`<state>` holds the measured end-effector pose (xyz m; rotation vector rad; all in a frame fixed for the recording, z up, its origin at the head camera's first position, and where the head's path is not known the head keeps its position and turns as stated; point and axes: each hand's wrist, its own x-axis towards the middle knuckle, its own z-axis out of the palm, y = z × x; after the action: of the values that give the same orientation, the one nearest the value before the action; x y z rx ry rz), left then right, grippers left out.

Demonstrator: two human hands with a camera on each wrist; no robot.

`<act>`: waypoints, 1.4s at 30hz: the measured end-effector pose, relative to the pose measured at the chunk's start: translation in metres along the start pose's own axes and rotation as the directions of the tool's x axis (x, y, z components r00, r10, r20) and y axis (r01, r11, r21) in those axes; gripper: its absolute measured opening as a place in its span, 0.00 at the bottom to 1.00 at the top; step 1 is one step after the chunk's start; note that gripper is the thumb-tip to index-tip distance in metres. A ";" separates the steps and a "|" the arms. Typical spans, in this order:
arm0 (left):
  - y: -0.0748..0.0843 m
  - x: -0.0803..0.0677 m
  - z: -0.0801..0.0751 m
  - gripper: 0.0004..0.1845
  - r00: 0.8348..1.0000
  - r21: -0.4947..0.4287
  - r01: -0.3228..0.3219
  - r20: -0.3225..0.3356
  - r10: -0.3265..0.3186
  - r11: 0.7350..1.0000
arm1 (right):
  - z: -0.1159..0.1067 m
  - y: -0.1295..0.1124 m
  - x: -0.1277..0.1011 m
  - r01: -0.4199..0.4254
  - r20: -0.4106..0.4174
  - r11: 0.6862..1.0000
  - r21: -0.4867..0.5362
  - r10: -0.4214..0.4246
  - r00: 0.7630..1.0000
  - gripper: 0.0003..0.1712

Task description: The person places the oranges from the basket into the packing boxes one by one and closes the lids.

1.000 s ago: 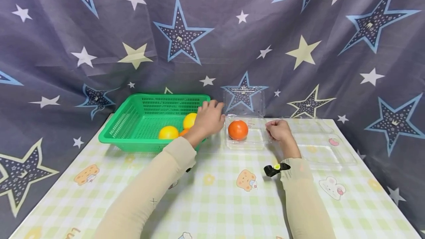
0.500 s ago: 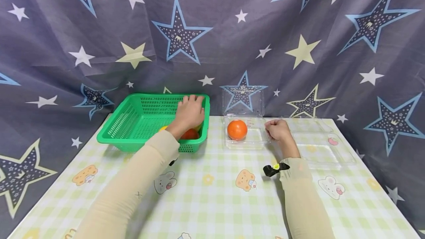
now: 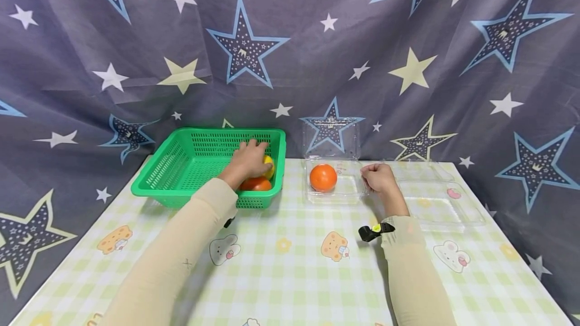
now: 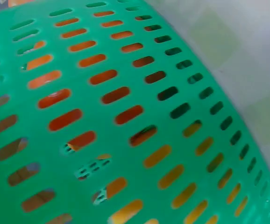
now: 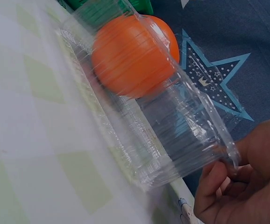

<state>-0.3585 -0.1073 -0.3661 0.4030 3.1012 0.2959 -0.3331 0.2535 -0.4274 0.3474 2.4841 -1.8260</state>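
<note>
My left hand (image 3: 246, 160) reaches into the green plastic basket (image 3: 167, 192), palm down and fingers spread. Its thumb lies against a yellow fruit (image 3: 269, 167). An orange-red fruit (image 3: 256, 184) sits just in front of that hand; what lies beneath the palm is hidden. In the left wrist view the basket wall (image 4: 107, 102) covers most of the scene, with fruit colours showing through its slots. My right hand (image 3: 379, 177) pinches the right rim of a clear plastic clamshell box (image 5: 181, 116), whose lid stands up. Inside the box sits a round orange fruit (image 3: 323, 178), its exact kind unclear.
To the right of the right hand lies a second clear plastic box (image 3: 435, 210), open on the table. A checked cloth (image 3: 290, 275) covers the table, and a star-patterned curtain (image 3: 290, 54) hangs right behind it.
My left hand has moved left from the basket's right edge and down among the fruit inside. The right hand stays on the box rim, and the fruit in the box has not moved.
</note>
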 end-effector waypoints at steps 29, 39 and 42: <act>0.003 0.008 0.015 0.39 0.994 -0.091 0.042 0.107 -0.032 0.995 | 0.001 0.000 0.000 0.001 0.004 0.999 0.048 -0.001 1.000 0.16; -0.002 0.012 0.018 0.40 0.997 -0.023 0.044 -0.055 -0.045 0.999 | 0.001 0.000 0.000 0.000 -0.002 0.999 0.052 0.000 1.000 0.16; -0.003 0.011 0.016 0.41 0.995 -0.011 0.039 -0.087 -0.040 0.999 | 0.000 0.000 -0.001 0.000 0.000 0.999 0.047 0.000 1.000 0.16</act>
<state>-0.3692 -0.1049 -0.3821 0.3368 3.1871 0.3362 -0.3323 0.2534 -0.4276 0.3491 2.4439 -1.8872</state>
